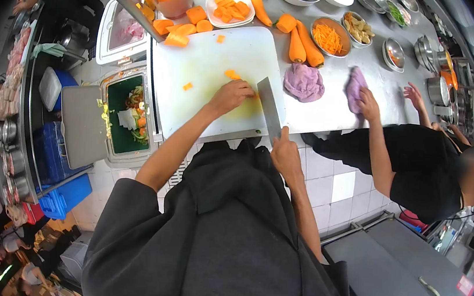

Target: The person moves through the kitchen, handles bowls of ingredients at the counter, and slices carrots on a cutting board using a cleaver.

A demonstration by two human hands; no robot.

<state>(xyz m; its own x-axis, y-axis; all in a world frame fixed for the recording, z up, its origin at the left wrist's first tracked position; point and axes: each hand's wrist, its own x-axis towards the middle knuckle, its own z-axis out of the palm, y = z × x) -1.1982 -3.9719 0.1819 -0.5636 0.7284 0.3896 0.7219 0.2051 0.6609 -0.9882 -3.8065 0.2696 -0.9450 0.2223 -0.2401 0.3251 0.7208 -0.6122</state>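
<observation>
My right hand (286, 153) is wrapped round the handle of a cleaver (270, 106), whose broad blade stands over the right part of the white cutting board (185, 60). Left of the blade, my left hand (232, 96) has its fingers bent down on the board, pressing a small carrot piece that barely shows at the fingertips. Just beyond those fingers lie cut carrot bits (232, 74). Single bits rest farther left and near the board's far edge. A crumpled purple cloth (304, 83) lies right of the board.
Carrot chunks (186, 29), a white dish of carrot pieces (208, 5), whole carrots (298, 45) and a bowl of carrot strips (349, 44) line the back. An open bin (105, 153) with scraps stands left. At right, a co-worker's hand (369, 104) presses a purple cloth on the steel table.
</observation>
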